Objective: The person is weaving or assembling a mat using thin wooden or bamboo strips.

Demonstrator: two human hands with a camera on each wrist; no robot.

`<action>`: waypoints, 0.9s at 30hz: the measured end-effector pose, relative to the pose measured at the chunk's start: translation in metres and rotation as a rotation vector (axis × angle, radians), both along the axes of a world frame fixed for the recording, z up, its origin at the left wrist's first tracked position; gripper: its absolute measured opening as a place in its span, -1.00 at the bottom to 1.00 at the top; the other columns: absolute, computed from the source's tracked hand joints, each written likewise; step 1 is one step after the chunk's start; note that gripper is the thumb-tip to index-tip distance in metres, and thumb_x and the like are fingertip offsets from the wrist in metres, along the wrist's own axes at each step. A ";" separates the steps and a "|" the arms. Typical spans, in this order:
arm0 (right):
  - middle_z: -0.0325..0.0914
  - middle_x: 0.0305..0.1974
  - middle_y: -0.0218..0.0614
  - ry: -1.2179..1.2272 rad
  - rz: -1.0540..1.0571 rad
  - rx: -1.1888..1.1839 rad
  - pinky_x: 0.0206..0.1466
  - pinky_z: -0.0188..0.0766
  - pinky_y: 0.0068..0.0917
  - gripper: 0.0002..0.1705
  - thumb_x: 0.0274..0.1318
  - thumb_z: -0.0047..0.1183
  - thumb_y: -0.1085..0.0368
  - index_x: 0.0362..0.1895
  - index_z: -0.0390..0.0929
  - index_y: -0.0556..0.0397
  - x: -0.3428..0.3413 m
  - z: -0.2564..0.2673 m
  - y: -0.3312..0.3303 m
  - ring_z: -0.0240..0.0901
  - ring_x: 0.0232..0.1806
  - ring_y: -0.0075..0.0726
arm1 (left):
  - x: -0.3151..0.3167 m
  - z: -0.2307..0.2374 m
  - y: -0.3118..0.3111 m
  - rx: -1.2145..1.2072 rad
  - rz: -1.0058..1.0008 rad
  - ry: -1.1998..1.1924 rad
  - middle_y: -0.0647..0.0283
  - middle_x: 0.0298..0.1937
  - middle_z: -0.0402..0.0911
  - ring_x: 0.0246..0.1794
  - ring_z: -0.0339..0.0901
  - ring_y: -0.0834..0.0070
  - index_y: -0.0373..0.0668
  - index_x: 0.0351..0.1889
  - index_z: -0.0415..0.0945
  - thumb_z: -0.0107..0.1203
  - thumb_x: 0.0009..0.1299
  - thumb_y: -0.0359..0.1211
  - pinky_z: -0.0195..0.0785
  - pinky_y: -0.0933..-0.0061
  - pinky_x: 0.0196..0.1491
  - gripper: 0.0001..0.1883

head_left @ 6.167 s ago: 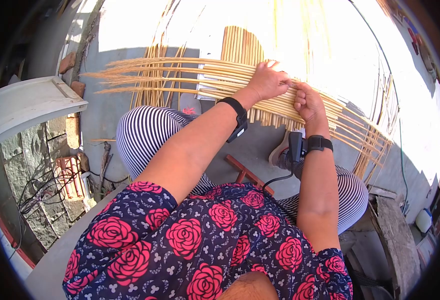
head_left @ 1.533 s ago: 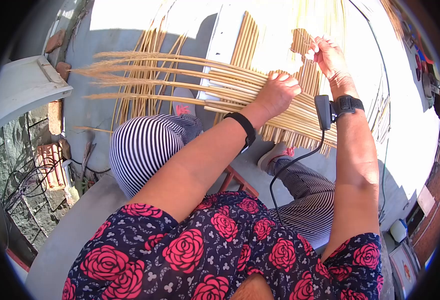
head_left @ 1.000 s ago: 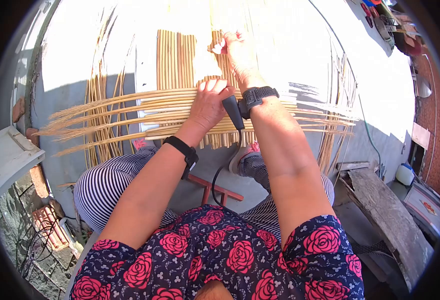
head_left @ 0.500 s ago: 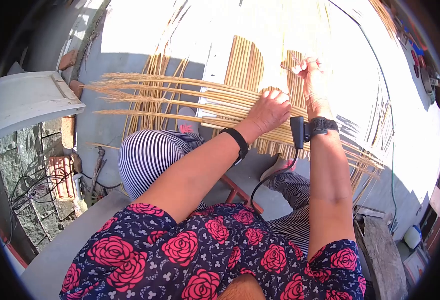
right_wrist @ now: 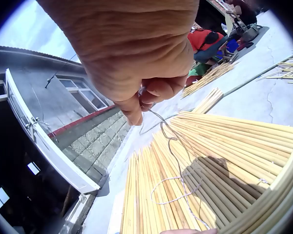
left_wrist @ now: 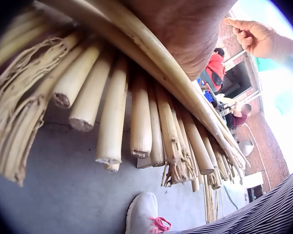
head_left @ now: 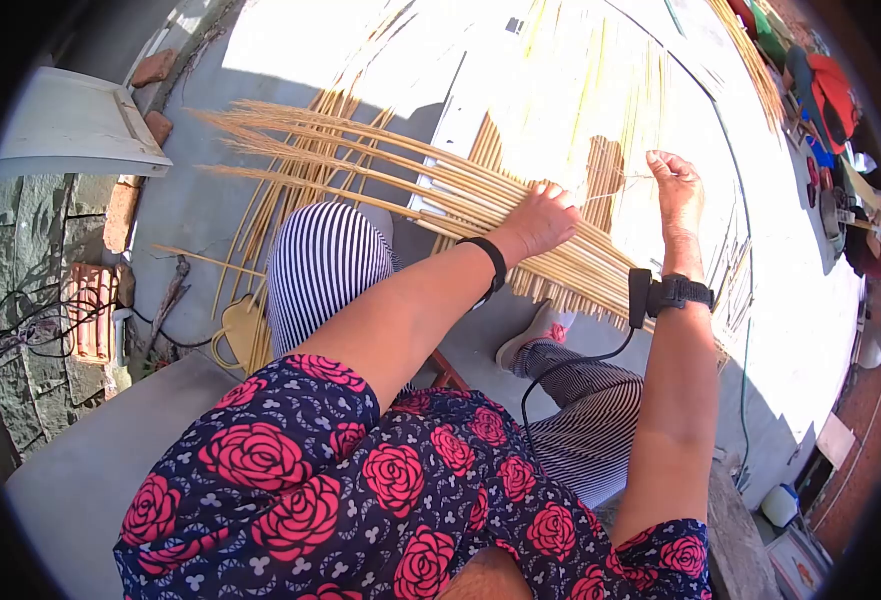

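Note:
Straw-coloured reed stalks [head_left: 440, 165] with feathery tips lie crosswise over a layer of lengthwise reeds [right_wrist: 219, 180]. My left hand [head_left: 545, 218] grips the crosswise stalks near their middle, fingers bent over them. In the left wrist view its palm [left_wrist: 185, 29] sits against a stalk, above several cut reed ends [left_wrist: 110, 126]. Out to the right and raised, my right hand [head_left: 676, 190] pinches a thin string [right_wrist: 172, 139] between thumb and fingers. The string runs down, with a loose loop, toward the left hand's fingertip [right_wrist: 188, 231], over the reeds.
More loose stalks [head_left: 340, 110] lie on the concrete at the left. A white panel [head_left: 80, 120] and a rough wall [head_left: 35, 230] stand farther left. Beneath the reed ends is a shoe [head_left: 530, 335]. Other people, one in red [left_wrist: 217, 66], appear in the background.
The right hand, close beside the left at first, has moved away to the right, and the string now shows stretched between them. The left hand stays on the crosswise stalks.

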State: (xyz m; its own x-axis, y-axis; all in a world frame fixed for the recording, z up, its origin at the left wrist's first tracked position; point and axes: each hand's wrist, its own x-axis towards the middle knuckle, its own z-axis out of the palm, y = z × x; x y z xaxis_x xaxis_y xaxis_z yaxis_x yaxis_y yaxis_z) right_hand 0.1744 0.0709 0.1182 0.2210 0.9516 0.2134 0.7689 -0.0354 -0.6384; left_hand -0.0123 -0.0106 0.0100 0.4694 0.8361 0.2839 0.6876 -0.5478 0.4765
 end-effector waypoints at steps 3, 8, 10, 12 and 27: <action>0.39 -0.63 -0.55 0.416 0.014 -0.337 -0.48 0.27 -0.61 -0.81 0.07 0.22 0.14 -0.33 0.64 -0.03 -0.002 0.022 -0.023 0.25 -0.58 -0.64 | 0.000 -0.002 0.000 -0.017 -0.009 0.000 0.21 -0.15 0.46 0.02 0.36 0.22 0.00 -0.33 0.54 0.12 0.18 -0.17 0.17 0.06 0.08 -0.81; 0.38 -0.60 -0.56 0.794 -0.211 -0.309 -0.54 0.24 -0.68 -0.87 0.18 0.07 0.27 -0.42 0.46 -0.04 -0.021 -0.063 -0.081 0.24 -0.61 -0.66 | 0.001 0.004 -0.003 -0.027 -0.009 0.016 0.23 -0.17 0.48 -0.01 0.38 0.26 -0.06 -0.30 0.53 0.12 0.18 -0.15 0.20 0.12 0.05 -0.76; 0.45 -0.54 -0.49 0.953 -0.209 -0.317 -0.50 0.30 -0.70 -0.89 0.21 0.04 0.28 -0.38 0.46 -0.03 -0.042 -0.085 -0.101 0.31 -0.58 -0.63 | -0.003 0.008 -0.009 -0.041 0.026 0.025 0.22 -0.20 0.51 -0.03 0.41 0.27 -0.11 -0.29 0.52 0.09 0.18 -0.17 0.21 0.15 0.03 -0.75; 0.51 -0.45 -0.37 0.924 -0.110 -0.338 -0.46 0.40 -0.68 -0.88 0.26 -0.05 0.31 -0.35 0.43 0.04 -0.044 -0.110 -0.092 0.40 -0.53 -0.58 | 0.002 -0.003 0.003 0.065 0.064 -0.071 0.21 -0.23 0.54 -0.06 0.45 0.29 -0.12 -0.32 0.51 0.05 0.18 -0.22 0.23 0.18 0.02 -0.79; 0.47 -0.47 -0.48 0.604 -0.196 -0.310 -0.46 0.33 -0.67 -0.90 0.17 0.04 0.26 -0.34 0.47 -0.02 -0.071 -0.088 -0.116 0.38 -0.47 -0.60 | -0.055 0.239 -0.020 0.120 0.211 -0.430 0.23 -0.35 0.55 -0.17 0.44 0.30 -0.13 -0.44 0.52 0.00 0.06 -0.36 0.15 0.26 0.00 -0.86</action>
State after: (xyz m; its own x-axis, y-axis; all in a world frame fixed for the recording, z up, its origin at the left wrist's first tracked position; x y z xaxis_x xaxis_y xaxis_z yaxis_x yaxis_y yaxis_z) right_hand 0.1031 -0.0453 0.0301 0.3886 0.8793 -0.2755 0.2442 -0.3865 -0.8893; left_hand -0.0676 -0.0304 0.2487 0.1120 0.8498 0.5150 0.5443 -0.4861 0.6837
